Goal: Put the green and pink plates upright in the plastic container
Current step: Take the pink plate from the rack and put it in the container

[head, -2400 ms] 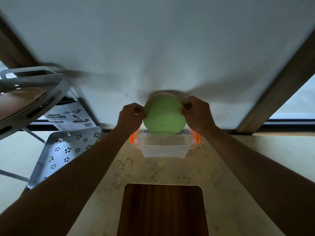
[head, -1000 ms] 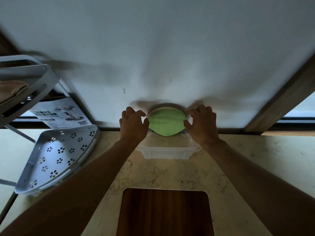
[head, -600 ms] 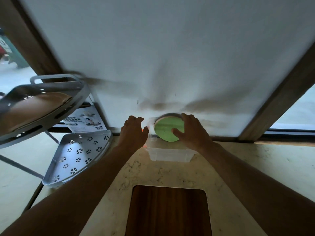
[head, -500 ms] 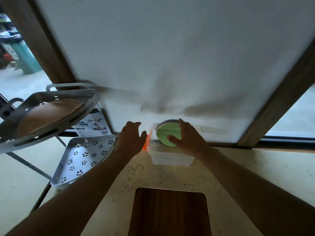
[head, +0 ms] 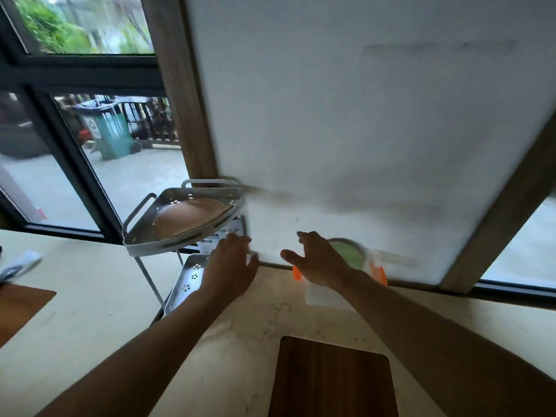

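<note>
Since I work outward from my body, nearest first:
Nearest: dark wooden cutting board (head: 331, 377) set into the pale marble-look counter (head: 240, 341), untouched.
My right hand (head: 319, 260): fingers spread and holding nothing; half a second ago it was pressed on the plate, now it has lifted off to the left.
My left hand (head: 231, 266): also slack and empty, reaching toward the white perforated corner rack (head: 186, 218).
Green round plate (head: 349, 254): stands on edge in the clear plastic container with orange latches (head: 325, 293), by the wall, partly hidden behind my right hand.
Meaning: green plate looks placed; it stays upright unsupported.
Farther: a brownish-pink round plate (head: 189, 218) lies flat on the rack's upper shelf; likely my next pick.
Farthest: white wall panel (head: 361, 115), window beyond.
</note>
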`<state>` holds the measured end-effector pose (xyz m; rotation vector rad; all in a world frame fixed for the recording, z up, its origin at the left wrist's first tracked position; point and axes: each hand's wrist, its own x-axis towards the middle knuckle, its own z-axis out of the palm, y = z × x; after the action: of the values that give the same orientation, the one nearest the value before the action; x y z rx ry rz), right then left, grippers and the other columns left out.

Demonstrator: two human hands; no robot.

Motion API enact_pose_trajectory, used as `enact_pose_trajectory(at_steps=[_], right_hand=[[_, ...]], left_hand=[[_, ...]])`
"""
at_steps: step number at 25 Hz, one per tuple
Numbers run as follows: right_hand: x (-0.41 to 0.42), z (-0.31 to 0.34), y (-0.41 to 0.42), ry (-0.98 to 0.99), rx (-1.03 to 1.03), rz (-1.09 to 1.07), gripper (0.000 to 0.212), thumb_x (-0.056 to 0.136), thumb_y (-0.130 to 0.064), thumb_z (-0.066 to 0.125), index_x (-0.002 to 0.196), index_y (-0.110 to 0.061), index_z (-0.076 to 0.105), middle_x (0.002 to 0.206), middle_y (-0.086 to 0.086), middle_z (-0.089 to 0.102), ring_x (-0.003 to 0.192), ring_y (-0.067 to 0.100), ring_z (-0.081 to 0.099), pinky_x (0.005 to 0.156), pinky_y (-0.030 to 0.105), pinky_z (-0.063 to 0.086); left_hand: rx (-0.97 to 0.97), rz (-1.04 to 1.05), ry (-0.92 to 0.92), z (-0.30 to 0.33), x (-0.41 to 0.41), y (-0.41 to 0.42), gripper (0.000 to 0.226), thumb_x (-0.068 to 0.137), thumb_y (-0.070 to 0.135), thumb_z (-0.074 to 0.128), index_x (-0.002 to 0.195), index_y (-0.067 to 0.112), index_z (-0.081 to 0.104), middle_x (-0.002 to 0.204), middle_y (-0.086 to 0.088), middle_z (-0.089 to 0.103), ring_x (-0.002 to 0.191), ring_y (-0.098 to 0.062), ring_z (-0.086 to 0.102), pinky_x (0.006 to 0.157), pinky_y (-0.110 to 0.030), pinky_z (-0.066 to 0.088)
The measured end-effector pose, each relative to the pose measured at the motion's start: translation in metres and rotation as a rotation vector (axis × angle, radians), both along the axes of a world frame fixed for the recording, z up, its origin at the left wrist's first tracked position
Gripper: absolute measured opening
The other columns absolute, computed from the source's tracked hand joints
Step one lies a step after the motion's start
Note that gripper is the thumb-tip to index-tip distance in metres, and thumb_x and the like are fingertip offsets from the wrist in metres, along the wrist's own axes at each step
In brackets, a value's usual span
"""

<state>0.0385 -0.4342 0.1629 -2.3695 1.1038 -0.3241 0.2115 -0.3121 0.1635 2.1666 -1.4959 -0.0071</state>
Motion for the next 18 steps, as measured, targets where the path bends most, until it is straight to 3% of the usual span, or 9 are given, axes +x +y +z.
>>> enact_pose_trajectory(at_steps=[4,9,11,13,14,18], right_hand=[[0.033,0.017,0.024,-0.044,-0.043,0.039,0.073,0.093,-0.058,0.049,0.144,-0.006,0.039,0.142,0.016,0.049,0.131,0.028,0.047,0.104,0.040,0.041],[0.076,0.025,0.046,-0.079,-0.064,0.097,0.067,0.093,-0.056,0.050,0.137,-0.005,0.048,0.133,0.016,0.057,0.121,0.028,0.055,0.098,0.036,0.045],[0.096,0.027,0.051,-0.119,-0.076,0.102,0.052,0.094,-0.055,0.051,0.112,-0.007,0.063,0.107,0.012,0.067,0.095,0.022,0.063,0.078,0.030,0.044],[0.117,0.028,0.056,-0.132,-0.069,0.103,0.041,0.095,-0.052,0.049,0.081,-0.015,0.061,0.077,0.002,0.065,0.070,0.015,0.060,0.062,0.027,0.036],[0.127,0.028,0.058,-0.142,-0.036,0.096,0.041,0.095,-0.050,0.048,0.080,-0.015,0.062,0.077,0.002,0.066,0.071,0.017,0.062,0.060,0.027,0.035],[0.159,0.024,0.057,-0.211,0.090,0.026,0.050,0.093,-0.054,0.048,0.109,-0.013,0.070,0.113,0.005,0.073,0.104,0.022,0.067,0.077,0.024,0.039]], left_hand=[[-0.041,0.009,-0.055,0.016,0.028,0.041,0.037,0.092,0.033,0.058,0.123,0.013,0.059,0.127,-0.014,0.059,0.113,-0.032,0.060,0.083,-0.043,0.058],[-0.174,0.032,-0.141,0.034,0.067,0.068,0.027,0.091,0.023,0.059,0.115,0.011,0.059,0.122,-0.014,0.060,0.104,-0.033,0.063,0.073,-0.044,0.059],[-0.198,0.045,-0.187,0.039,0.083,0.070,0.029,0.089,0.020,0.062,0.115,0.008,0.058,0.124,-0.016,0.059,0.112,-0.035,0.058,0.079,-0.046,0.059],[-0.179,0.079,-0.199,0.040,0.097,0.070,0.036,0.087,0.023,0.065,0.119,0.007,0.058,0.128,-0.015,0.058,0.119,-0.034,0.055,0.087,-0.046,0.057],[-0.161,0.086,-0.198,0.040,0.104,0.069,0.040,0.087,0.026,0.066,0.122,0.008,0.058,0.130,-0.015,0.058,0.121,-0.034,0.054,0.090,-0.046,0.056],[-0.122,0.052,-0.162,0.033,0.120,0.061,0.042,0.086,0.028,0.070,0.122,0.010,0.062,0.130,-0.011,0.061,0.118,-0.032,0.058,0.089,-0.043,0.055]])
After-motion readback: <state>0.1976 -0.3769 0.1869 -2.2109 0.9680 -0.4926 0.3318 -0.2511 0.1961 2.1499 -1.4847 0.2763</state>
